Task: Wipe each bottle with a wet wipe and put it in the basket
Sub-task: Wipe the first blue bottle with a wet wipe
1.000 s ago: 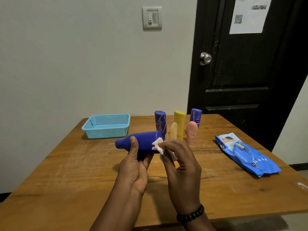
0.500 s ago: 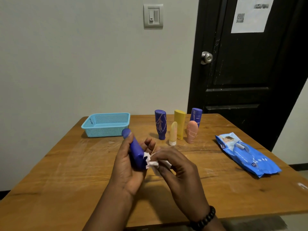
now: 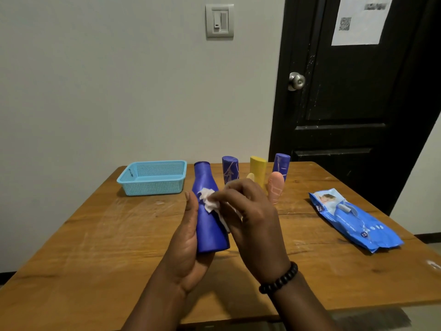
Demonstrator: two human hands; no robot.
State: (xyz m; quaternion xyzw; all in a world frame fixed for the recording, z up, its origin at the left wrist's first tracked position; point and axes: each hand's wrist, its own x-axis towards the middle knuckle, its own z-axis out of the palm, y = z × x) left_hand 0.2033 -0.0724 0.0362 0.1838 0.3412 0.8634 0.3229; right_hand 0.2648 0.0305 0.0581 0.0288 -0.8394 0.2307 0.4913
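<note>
My left hand (image 3: 188, 244) grips a dark blue bottle (image 3: 210, 225) upright above the table, neck pointing up. My right hand (image 3: 253, 223) pinches a crumpled white wet wipe (image 3: 208, 201) against the bottle's upper body. Behind my hands stand more bottles: a blue one (image 3: 229, 169), a yellow one (image 3: 258, 169), another blue one (image 3: 281, 164), a peach one (image 3: 276, 189) and a small cream one (image 3: 250, 176) mostly hidden by my fingers. The light blue mesh basket (image 3: 152, 187) sits at the far left of the table, with nothing showing inside it.
A blue pack of wet wipes (image 3: 353, 218) lies on the right side of the wooden table (image 3: 107, 247). The table stands against a grey wall, with a black door (image 3: 353, 91) behind its right corner.
The blue bottle has turned from lying sideways in my left hand to standing upright. The wipe in my right hand has moved from the bottle's end onto its upper body.
</note>
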